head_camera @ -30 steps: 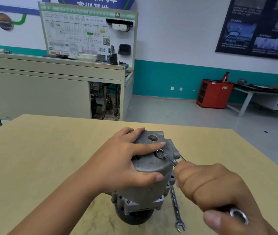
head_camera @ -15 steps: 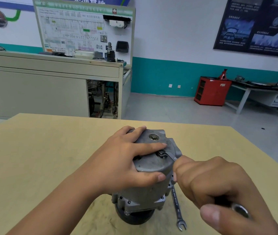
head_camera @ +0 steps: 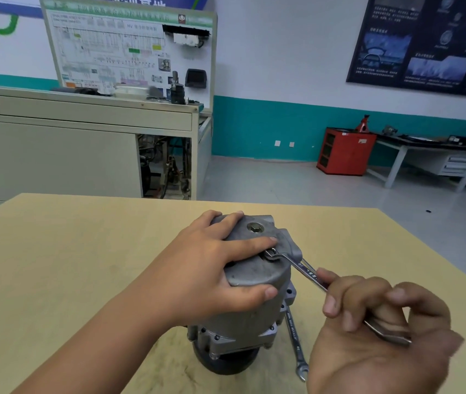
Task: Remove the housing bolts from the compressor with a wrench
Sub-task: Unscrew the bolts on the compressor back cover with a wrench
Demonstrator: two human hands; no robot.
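Compressor standing upright near the middle of the tan table, dark pulley end down. The left hand clasps the upper housing, with the fingers laid across the top face and the thumb pressed against the near side. The right hand, palm turned up, holds the handle of a wrench with the fingers curled round it. The wrench head sits on a housing bolt at the right edge of the top face, just beside the left index fingertip. A spare wrench lies flat on the table, touching or just beside the compressor base, its open end toward the viewer.
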